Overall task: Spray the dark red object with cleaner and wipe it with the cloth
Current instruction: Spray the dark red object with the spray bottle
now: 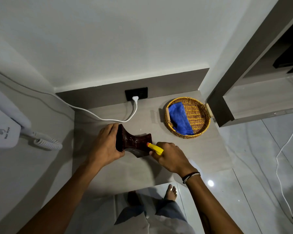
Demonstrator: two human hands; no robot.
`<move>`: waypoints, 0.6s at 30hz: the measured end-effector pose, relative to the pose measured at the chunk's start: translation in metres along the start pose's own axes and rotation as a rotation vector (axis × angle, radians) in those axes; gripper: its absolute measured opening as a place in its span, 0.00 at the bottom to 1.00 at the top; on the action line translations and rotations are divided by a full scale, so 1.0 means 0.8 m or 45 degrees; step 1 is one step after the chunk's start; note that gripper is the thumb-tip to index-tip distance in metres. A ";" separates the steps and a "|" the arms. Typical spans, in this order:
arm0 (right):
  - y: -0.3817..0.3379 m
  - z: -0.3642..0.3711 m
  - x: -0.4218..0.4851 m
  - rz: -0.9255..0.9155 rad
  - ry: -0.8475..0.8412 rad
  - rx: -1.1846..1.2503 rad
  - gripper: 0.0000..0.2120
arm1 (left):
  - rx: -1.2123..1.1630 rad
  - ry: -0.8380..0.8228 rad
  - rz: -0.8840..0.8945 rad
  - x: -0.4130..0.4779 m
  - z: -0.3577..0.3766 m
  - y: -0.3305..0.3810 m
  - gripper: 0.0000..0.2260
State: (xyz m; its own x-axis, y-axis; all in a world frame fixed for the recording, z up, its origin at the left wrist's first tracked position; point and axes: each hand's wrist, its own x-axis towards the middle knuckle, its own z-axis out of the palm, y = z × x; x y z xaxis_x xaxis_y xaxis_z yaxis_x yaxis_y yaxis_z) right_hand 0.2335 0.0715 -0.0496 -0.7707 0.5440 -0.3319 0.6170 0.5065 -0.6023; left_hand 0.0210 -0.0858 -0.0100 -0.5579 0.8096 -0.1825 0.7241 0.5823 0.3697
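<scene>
**Spraying under way, cloth untouched**

The left hand [107,146] is clamped on the wide end of the dark red object [134,141], which lies tipped on its side on the worktop [125,171]. The right hand [172,157] is closed around the spray bottle [155,148], whose yellow nozzle with a red tip sits just beside the object's other end, pointing at it. Beyond the right hand, well apart, the blue cloth [180,118] lies in the wicker basket [201,127]. Behind the left hand, a white cable [108,119] crosses the worktop to a wall socket [136,94]. Judged from here, overspray could drift toward that plug, and the glossy object, once wet, may slip from the one-handed hold.
</scene>
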 end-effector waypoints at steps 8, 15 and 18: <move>0.027 -0.041 0.011 0.063 0.200 0.428 0.04 | 0.063 -0.043 -0.050 0.007 -0.006 -0.006 0.50; 0.107 -0.157 0.052 0.108 0.561 0.140 0.27 | 0.265 -0.040 0.035 0.022 -0.015 0.017 0.49; 0.126 -0.186 0.084 0.109 0.656 0.207 0.24 | 0.330 -0.049 0.040 0.027 -0.021 0.036 0.48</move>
State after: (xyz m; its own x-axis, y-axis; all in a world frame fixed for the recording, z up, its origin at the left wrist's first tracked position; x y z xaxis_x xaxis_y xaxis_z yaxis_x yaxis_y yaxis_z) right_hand 0.2680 0.2585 -0.0249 -0.5155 0.8568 -0.0107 0.6099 0.3582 -0.7069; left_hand 0.0229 -0.0524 0.0120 -0.5211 0.8270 -0.2109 0.8234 0.5522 0.1309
